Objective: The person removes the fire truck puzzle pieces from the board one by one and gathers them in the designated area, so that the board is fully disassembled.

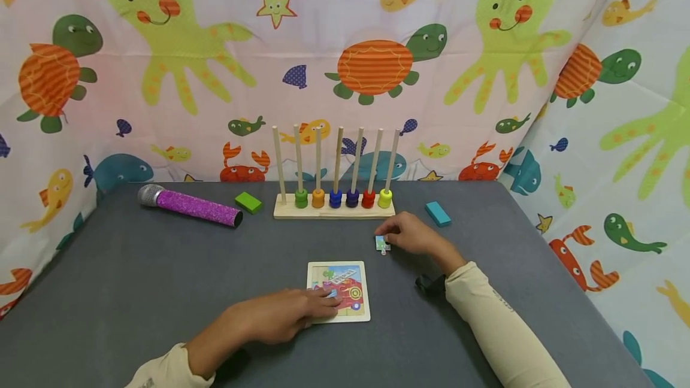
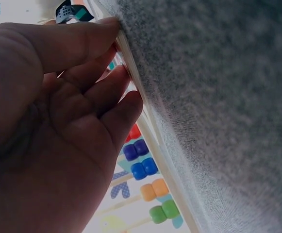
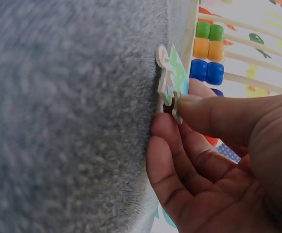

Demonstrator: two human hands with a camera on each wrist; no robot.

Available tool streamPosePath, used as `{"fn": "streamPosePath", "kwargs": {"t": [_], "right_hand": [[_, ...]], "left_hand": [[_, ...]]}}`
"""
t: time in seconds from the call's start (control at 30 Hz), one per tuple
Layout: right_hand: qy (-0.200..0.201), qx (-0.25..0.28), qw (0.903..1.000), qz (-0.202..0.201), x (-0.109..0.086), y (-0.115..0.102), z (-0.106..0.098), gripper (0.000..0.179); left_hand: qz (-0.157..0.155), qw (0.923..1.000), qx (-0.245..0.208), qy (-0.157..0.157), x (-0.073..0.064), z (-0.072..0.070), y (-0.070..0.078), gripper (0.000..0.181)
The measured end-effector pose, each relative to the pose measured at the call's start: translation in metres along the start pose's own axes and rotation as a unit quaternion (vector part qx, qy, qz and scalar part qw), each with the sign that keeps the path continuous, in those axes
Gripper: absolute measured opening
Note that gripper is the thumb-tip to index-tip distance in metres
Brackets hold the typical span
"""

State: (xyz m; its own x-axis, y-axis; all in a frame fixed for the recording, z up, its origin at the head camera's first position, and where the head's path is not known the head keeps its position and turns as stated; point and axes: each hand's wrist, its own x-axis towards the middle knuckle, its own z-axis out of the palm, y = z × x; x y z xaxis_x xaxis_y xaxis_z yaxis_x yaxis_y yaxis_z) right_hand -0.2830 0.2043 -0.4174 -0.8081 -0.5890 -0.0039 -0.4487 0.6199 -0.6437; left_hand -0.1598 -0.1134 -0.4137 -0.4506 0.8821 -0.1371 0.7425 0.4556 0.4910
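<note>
My right hand (image 1: 412, 233) pinches a small jigsaw puzzle piece (image 1: 382, 244) between thumb and fingers, just above or at the tabletop. In the right wrist view, the thumb lies on the edge of the piece (image 3: 172, 77), which is tilted and shows green, pink and light blue. The wooden puzzle board (image 1: 366, 292) lies flat in front of me, with a red vehicle picture inside a pale frame. Across its lower left rests my left hand (image 1: 286, 315), its fingers extended over the picture and hiding part of it. The left wrist view shows the thumb near the board's edge.
Behind the hands stands a wooden peg rack (image 1: 334, 211) with coloured beads on its upright rods. A glittery purple microphone (image 1: 194, 205) and a green block (image 1: 248, 202) lie to its left, a blue block (image 1: 438, 214) to its right. A patterned curtain (image 1: 302, 35) borders the grey table (image 1: 162, 268).
</note>
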Motion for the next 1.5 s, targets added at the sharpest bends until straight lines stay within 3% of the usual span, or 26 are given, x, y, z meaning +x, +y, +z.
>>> {"fn": "streamPosePath", "kwargs": {"t": [0.4, 0.6, 1.1, 1.5], "right_hand": [[0.013, -0.014, 0.9993, 0.032, 0.002, -0.003, -0.007, 0.021], [0.014, -0.024, 0.9996, 0.006, 0.000, -0.019, -0.004, 0.020], [-0.070, 0.018, 0.9955, -0.062, 0.010, -0.059, 0.022, 0.021], [-0.133, 0.068, 0.9845, -0.092, 0.018, -0.074, 0.044, 0.022]], "left_hand": [[-0.006, 1.0000, -0.005, -0.006, 0.000, -0.003, 0.001, 0.045], [-0.023, 0.9995, -0.017, -0.014, -0.001, -0.004, 0.004, 0.044], [-0.008, 0.9998, -0.019, -0.009, 0.000, -0.004, 0.002, 0.043], [-0.023, 0.9993, -0.027, -0.016, 0.000, -0.006, 0.003, 0.043]]}}
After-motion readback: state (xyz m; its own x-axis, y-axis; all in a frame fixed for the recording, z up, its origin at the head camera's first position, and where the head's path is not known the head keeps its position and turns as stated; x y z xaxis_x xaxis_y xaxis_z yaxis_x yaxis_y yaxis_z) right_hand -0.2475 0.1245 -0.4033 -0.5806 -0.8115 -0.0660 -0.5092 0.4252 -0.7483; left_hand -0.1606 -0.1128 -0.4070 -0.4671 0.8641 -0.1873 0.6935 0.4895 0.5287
